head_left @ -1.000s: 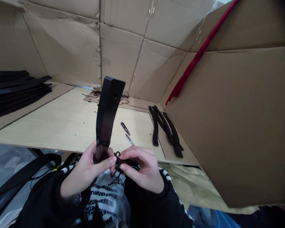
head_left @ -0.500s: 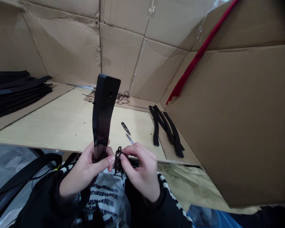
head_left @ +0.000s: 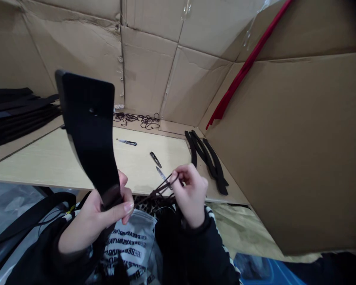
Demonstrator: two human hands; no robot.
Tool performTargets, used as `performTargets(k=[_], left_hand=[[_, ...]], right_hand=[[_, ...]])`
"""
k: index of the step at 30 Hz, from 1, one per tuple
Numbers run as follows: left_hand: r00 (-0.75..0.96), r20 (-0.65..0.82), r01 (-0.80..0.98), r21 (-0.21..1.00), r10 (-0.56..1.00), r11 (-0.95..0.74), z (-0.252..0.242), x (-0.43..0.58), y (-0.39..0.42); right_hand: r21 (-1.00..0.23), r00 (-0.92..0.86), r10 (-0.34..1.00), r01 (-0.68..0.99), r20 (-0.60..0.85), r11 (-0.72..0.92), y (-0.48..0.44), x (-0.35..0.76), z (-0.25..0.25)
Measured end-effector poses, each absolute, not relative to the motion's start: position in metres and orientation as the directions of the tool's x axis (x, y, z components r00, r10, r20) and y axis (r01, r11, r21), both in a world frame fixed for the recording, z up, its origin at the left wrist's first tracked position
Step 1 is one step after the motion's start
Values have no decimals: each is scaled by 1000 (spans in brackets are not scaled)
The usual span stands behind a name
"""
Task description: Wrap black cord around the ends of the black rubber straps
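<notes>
My left hand (head_left: 99,213) grips the lower end of a flat black strap piece (head_left: 89,126), which stands upright with its broad face toward me and a small hole near the top. My right hand (head_left: 190,198) is closed in a pinch on thin dark cords (head_left: 157,192) that stretch taut from the strap's base toward the right. Both hands hover just in front of the wooden table's (head_left: 62,162) near edge, above a printed plastic bag (head_left: 133,245) in my lap.
Thread snips (head_left: 156,159) and a small blade (head_left: 127,142) lie on the table. A tangle of dark cord (head_left: 136,118) sits at the back. Several black straps (head_left: 207,160) lie at right, a stack of black pieces (head_left: 20,113) at left. Cardboard walls and a red strip (head_left: 243,67) surround the table.
The strap piece has turned from edge-on to face-on and swung left. My right hand has moved right and up, pulling the cords taut away from the strap.
</notes>
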State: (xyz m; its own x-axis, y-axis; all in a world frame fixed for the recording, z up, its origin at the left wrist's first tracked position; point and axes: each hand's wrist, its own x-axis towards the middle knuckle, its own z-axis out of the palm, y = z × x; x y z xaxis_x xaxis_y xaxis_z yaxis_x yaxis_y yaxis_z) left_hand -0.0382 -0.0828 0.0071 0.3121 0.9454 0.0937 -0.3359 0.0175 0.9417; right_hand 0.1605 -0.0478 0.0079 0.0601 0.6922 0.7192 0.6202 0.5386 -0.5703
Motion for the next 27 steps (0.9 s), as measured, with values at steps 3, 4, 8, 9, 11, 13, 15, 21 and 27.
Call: performTargets(k=[3, 4, 8, 9, 11, 13, 15, 21, 27], left_hand=[[273, 92, -342, 940, 958, 7, 7, -40, -81], [259, 92, -350, 937, 961, 5, 7, -40, -79], [224, 73, -360, 933, 972, 12, 6, -41, -76], [219, 72, -359, 933, 973, 12, 7, -41, -76], [211, 70, -363, 932, 975, 11, 8, -43, -76], [214, 75, -369, 929, 974, 10, 8, -44, -77], [221, 74, -369, 929, 973, 13, 8, -44, -77], [252, 97, -374, 927, 963, 4, 5, -39, -76], [260, 79, -364, 931, 962, 22, 7, -38, -74]], right_hand=[[-762, 22, 853, 461, 522, 455, -29, 183, 6], [-793, 5, 875, 424, 485, 437, -25, 189, 6], [-684, 71, 783, 539, 617, 491, -27, 199, 8], [-672, 74, 763, 533, 642, 514, -31, 201, 11], [-720, -127, 801, 372, 585, 585, -38, 207, 18], [-794, -573, 687, 98, 448, 600, -45, 215, 25], [-842, -758, 535, -35, 374, 539, -49, 221, 28], [-910, -242, 913, 179, 328, 374, -48, 201, 19], [-866, -192, 907, 278, 375, 416, -52, 180, 16]])
